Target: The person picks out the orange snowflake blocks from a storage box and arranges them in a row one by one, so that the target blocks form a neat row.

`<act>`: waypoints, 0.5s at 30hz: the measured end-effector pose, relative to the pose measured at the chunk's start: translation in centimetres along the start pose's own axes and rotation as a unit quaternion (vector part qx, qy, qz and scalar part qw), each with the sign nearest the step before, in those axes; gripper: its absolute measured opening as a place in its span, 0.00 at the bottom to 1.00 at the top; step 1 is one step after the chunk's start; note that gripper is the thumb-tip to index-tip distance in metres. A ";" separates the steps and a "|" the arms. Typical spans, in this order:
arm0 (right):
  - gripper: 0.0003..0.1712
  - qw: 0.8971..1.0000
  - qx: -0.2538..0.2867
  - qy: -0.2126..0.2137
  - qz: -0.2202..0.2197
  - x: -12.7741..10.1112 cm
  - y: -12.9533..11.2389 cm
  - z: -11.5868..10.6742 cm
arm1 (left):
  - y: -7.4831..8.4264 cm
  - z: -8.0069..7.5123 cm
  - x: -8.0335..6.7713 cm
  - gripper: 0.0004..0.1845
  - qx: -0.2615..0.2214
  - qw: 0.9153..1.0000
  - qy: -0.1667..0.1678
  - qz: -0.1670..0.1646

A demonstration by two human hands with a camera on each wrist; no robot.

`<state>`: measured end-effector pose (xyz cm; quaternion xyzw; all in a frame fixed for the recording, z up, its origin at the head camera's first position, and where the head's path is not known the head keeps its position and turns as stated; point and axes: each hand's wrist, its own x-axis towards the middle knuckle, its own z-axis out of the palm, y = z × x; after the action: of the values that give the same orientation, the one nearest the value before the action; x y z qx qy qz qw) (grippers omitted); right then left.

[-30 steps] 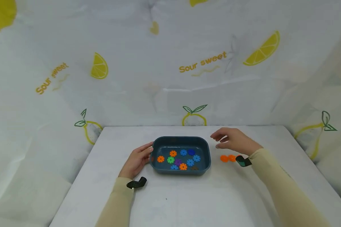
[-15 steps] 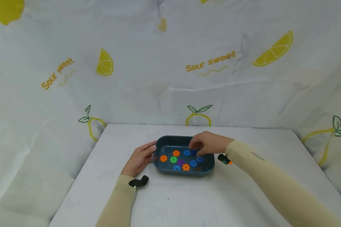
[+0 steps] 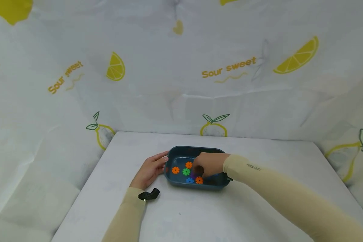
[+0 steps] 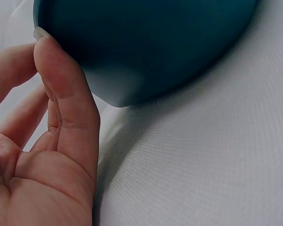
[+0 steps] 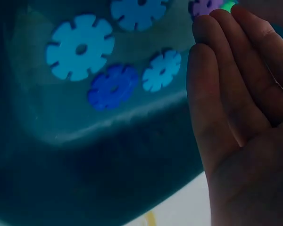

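A dark teal plastic tray (image 3: 181, 185) stands on the white table, with several notched plastic discs lying in it. My left hand (image 3: 148, 171) grips its left end, thumb (image 4: 61, 84) at the rim and the other fingers behind. My right hand (image 3: 211, 164) reaches down into the tray, fingers (image 5: 203, 75) close together and only slightly bent. Their tips are right by a purple disc (image 5: 205, 6) and a green disc (image 3: 186, 171); the thumb is mostly hidden. Orange discs (image 3: 175, 170) and a blue disc (image 3: 189, 180) lie around them. In the right wrist view, a dark blue disc (image 5: 103, 92) lies among lighter blue ones.
The white table (image 3: 181, 218) extends in front of and beside the tray. A white cloth backdrop (image 3: 151, 107) printed with lemons rises behind it. The right sleeve (image 3: 278, 188) crosses the table's right side and covers part of it. Black straps (image 3: 149, 194) sit at the wrists.
My right hand has moved left from beside the tray into it, then lower toward the middle discs. The orange discs on the table at right are now hidden by the arm. My left hand keeps its hold.
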<state>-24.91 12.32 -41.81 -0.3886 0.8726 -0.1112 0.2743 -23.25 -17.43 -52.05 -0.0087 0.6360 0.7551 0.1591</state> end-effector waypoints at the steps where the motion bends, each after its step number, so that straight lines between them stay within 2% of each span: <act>1: 0.16 1.000 -0.004 -0.003 0.001 0.2 -0.1 0.2 | 0.0 0.1 0.0 0.26 0.002 1.000 0.000 0.000; 15: 0.12 0.999 -0.043 -0.033 0.007 1.7 -0.9 1.0 | -0.1 -0.3 0.3 0.27 0.003 1.000 -0.004 -0.003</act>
<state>-24.74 10.45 -42.95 -0.3970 0.8700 -0.0587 0.2865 -23.58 -17.61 -52.28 -0.0069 0.6374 0.7529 0.1637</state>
